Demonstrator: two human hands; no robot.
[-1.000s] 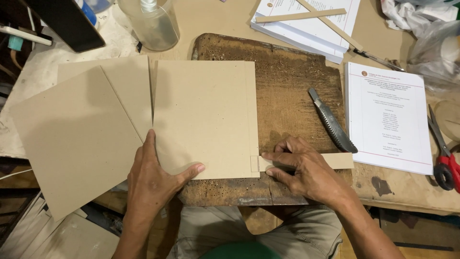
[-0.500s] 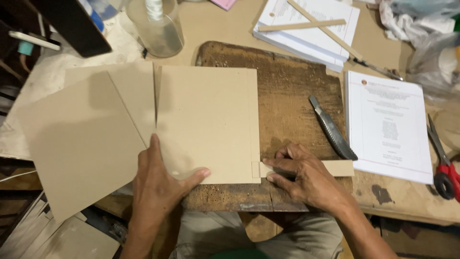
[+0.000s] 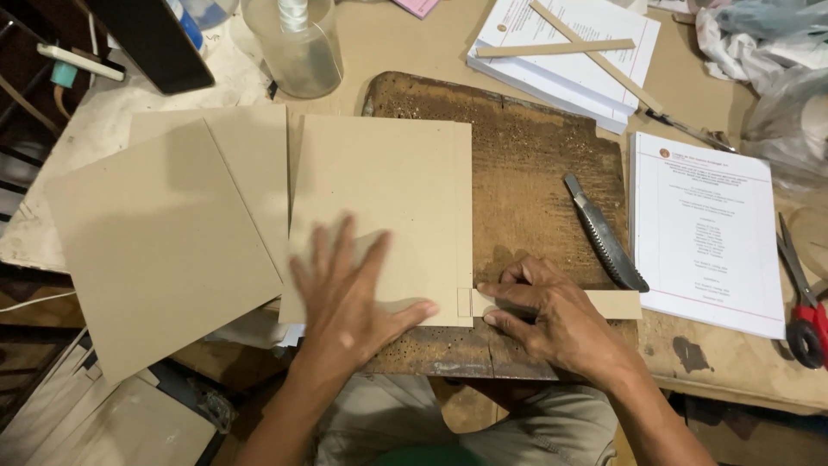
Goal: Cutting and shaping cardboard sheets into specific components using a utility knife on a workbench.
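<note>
The left hand [image 3: 349,298] lies flat on the card [image 3: 379,216] atop the board [image 3: 535,173]; the right hand [image 3: 552,315] pinches a strip [image 3: 617,304] (knife [image 3: 604,233] nearby). Uneven pressure could skew their alignment.

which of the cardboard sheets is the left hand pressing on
The sheet on the wooden board, under the left hand. The other sheets lie further left, off the board, untouched.

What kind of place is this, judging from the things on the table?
Probably a small bookbinding or paper-craft workshop. Both hands, left hand and right hand, press cut cardboard sheets on a worn wooden cutting board, with a utility knife and stacks of printed pages beside them.
</note>
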